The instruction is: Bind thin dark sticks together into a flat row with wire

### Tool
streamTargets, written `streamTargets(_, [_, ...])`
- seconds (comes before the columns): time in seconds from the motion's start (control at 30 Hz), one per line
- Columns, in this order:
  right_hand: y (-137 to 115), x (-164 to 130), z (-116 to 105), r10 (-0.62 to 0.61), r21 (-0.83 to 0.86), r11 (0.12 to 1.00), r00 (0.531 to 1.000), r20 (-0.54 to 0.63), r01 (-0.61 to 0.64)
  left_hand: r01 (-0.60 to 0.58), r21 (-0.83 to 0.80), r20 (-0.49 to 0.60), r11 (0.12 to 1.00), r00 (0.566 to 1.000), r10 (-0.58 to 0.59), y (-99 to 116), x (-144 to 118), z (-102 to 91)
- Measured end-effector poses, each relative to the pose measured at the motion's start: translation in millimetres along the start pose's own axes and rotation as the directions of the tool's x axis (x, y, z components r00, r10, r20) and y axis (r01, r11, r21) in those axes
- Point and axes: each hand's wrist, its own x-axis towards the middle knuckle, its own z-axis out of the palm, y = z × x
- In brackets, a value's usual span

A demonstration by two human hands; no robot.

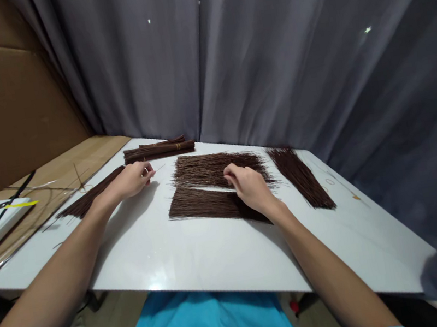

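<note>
Table (217, 257): white, glossy, before grey curtain (227, 62); cardboard (5, 103) upright at left. Sticks (208, 201): brown, in two flat piles mid-table; tied bundles (158, 151) behind, further bunches (301, 177) at both sides. Left hand (132, 180): pinched on thin strand (160, 168). Right hand (250, 185): pinched closed over sticks; cannot tell whether any held.

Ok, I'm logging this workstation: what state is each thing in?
Left hand, pinching a thin strand
Right hand, fingers curled, grip unclear
Far middle strands, loose, ends uneven
Near middle strands, lying flat
Right strands, slanted
Back bundles, banded
Left strands, partly hidden
Curtain, drawn
</note>
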Motion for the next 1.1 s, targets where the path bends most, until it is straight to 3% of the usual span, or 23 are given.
streamTargets(0.17, [-14, 1, -21, 0.064, 0.301, 0.954, 0.969, -0.239, 0.011, -0.092, -0.290, 0.011, 0.953, 0.995, 0.099, 20, -9, -4.3])
streamTargets(0.3, [-27, 2, -23, 0.172, 0.454, 0.891, 0.943, -0.285, -0.025, -0.134, -0.466, 0.107, 0.874, 0.973, 0.206, 38, -16, -3.9])
streamTargets(0.43, [-31, 3, -7, 0.302, 0.645, 0.744, 0.949, -0.093, -0.174, -0.105, -0.568, 0.238, 0.816, 0.929, 0.284, 54, -23, -5.0])
streamTargets(0.6, [-37, 0, 23, 0.334, 0.812, 0.493, 0.930, 0.156, -0.313, -0.079, -0.649, 0.233, 0.757, 0.926, 0.296, 70, -32, -9.7])
streamTargets(0.7, [-45, -1, 27, 0.294, 0.822, 0.464, 0.933, 0.210, -0.331, -0.061, -0.721, 0.213, 0.690, 0.928, 0.304, 80, -37, -5.4])
streamTargets(0.87, [-60, -2, 12, 0.170, 0.809, 0.475, 0.938, 0.303, -0.347, -0.002, -0.808, 0.208, 0.589, 0.934, 0.290, 100, -44, 16.4])
streamTargets(1.1, [-67, -2, 2, 0.104, 0.844, 0.343, 0.909, 0.403, -0.413, 0.043, -0.841, 0.227, 0.539, 0.933, 0.280, 109, -46, 28.1])
